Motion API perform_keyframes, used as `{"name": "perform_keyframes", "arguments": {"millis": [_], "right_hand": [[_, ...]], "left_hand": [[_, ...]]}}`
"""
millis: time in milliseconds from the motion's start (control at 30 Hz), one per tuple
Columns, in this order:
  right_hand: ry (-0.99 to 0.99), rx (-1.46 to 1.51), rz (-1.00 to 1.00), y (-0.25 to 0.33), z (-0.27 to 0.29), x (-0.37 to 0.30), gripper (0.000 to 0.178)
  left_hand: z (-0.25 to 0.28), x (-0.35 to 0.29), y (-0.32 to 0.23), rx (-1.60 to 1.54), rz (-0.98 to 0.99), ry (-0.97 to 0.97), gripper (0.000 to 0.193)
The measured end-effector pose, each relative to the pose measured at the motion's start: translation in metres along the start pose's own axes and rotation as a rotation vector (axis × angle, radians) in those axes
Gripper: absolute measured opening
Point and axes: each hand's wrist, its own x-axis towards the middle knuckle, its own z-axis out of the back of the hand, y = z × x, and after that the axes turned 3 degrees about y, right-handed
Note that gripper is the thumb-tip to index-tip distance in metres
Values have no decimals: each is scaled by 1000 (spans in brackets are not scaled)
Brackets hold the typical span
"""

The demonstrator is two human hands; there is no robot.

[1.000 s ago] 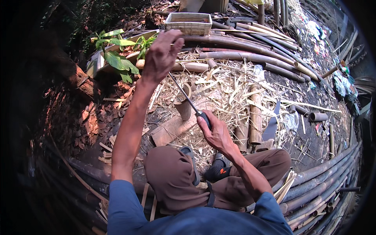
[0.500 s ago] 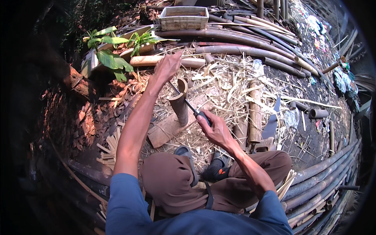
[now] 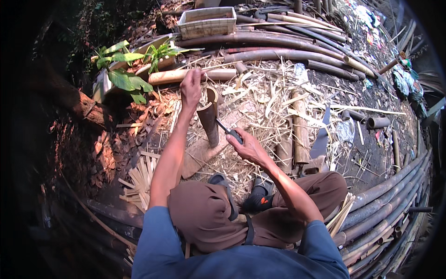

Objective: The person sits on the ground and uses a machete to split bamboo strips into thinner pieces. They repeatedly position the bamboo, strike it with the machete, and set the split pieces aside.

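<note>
A bamboo section (image 3: 208, 123) stands upright on a flat wooden block (image 3: 197, 156) in front of me, its open top split at one side. My right hand (image 3: 247, 146) is closed round the dark handle of a knife (image 3: 235, 136). The narrow blade meets the right side of the bamboo, and the rest of it is hidden there. Beyond the bamboo and to its left, my left hand (image 3: 191, 87) is raised with its fingers curled tight. Whatever may be inside those fingers cannot be made out.
Shavings (image 3: 265, 109) cover the ground around the block. A saw blade (image 3: 321, 135) and a bamboo pole (image 3: 301, 128) lie at the right. Split strips (image 3: 141, 179) are heaped at the left. Long poles (image 3: 297, 56) lie at the back beside a pale crate (image 3: 206, 23).
The knife has gone lower against the bamboo, and its far end no longer shows past the left rim. My left hand has drawn slightly left. The whole view has shifted a little.
</note>
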Motion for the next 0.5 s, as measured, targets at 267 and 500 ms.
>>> {"name": "perform_keyframes", "arguments": {"millis": [267,500], "right_hand": [[-156,-177,114,-44,-13,25,33],[-229,-871,53,-51,34,52,12]], "left_hand": [[-26,-92,-77,-267,53,-28,37],[-25,-86,-52,-327,207,-76,43]]}}
